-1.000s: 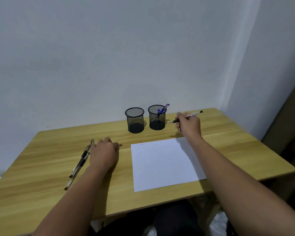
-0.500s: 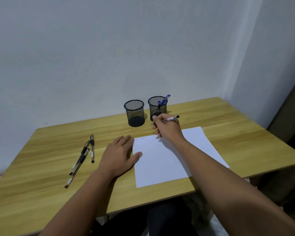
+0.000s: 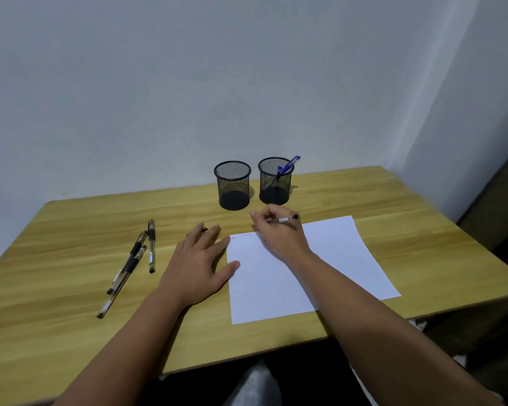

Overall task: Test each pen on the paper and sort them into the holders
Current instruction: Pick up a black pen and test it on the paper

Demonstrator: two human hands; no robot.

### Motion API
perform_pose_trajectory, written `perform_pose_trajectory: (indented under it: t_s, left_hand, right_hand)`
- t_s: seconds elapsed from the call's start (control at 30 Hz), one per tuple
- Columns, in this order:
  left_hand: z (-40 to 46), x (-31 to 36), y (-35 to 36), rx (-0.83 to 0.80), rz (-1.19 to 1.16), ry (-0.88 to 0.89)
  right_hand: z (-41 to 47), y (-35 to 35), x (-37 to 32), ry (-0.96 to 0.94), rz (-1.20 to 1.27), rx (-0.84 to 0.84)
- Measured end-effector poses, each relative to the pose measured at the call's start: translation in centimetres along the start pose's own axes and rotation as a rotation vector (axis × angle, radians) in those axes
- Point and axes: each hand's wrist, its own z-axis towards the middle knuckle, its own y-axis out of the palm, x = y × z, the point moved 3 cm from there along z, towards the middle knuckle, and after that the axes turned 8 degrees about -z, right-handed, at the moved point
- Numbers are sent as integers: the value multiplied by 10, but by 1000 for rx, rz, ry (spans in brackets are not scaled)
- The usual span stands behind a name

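Note:
My right hand (image 3: 279, 234) grips a clear pen with a black end (image 3: 286, 219), its tip down at the top left of the white paper (image 3: 329, 259). Faint marks show near the paper's top edge. My left hand (image 3: 198, 260) lies flat with fingers spread, thumb on the paper's left edge. A small dark object (image 3: 203, 230), possibly a pen cap, peeks out under its fingertips. Three black pens (image 3: 138, 259) lie on the desk to the left. Two black mesh holders stand at the back: the left holder (image 3: 233, 184) looks empty, the right holder (image 3: 275, 180) has a blue pen (image 3: 288, 165).
The wooden desk (image 3: 71, 288) stands in a corner against grey walls. Its front edge runs just below the paper, with a dark gap and my legs beneath. A dark surface sits off the desk's right side.
My right hand brought the pen from beside the right holder down to the paper's top left. My left hand left the pens and went flat at the paper's edge.

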Motion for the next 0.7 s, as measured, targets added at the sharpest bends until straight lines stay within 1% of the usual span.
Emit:
perform_pose_trajectory:
  t_s: [0.03, 0.1, 0.23, 0.47, 0.6, 0.7]
  left_hand:
    - [0, 0, 1, -2, -1, -4]
    - [0, 0, 1, -7, -4, -12]
    - [-1, 1, 0, -4, -14, -21]
    - [-1, 2, -1, -7, -48, -37]
    - [-2, 3, -2, -11, -47, -40]
    - [-1, 3, -2, -20, -38, -45]
  right_hand:
    - [0, 0, 2, -6, -23, 21]
    - [3, 0, 6, 32, 22, 34]
    - [7, 2, 14, 88, 89, 19]
    - [6, 3, 12, 78, 83, -1]
    - [8, 5, 15, 68, 46, -17]
    - [8, 6, 15, 40, -29, -30]
